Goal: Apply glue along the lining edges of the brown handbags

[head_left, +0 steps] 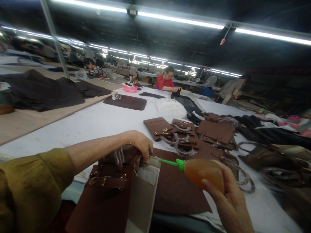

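Observation:
A brown handbag (104, 200) stands at the near table edge, its pale lining (143, 194) showing with a light inner pocket. My left hand (142, 145) reaches over from the left and is closed on the bag's upper edge; the fingertips are partly hidden. In my right hand (229, 191) is a squeeze bottle (204, 173) of amber liquid, gripped round its body and tilted sideways. Its green nozzle (170, 162) points left, with the tip at the lining's top edge close to my left fingers. Whether it touches the lining I cannot tell.
Several brown bag parts (215, 131) with plastic-wrapped handles lie beyond the bottle. Olive bags (289, 155) and dark material are at right. A white bundle (171, 107), a brown flat piece (126, 102) and a pink basket (130, 88) lie farther back. A co-worker in red (165, 82) works across the table.

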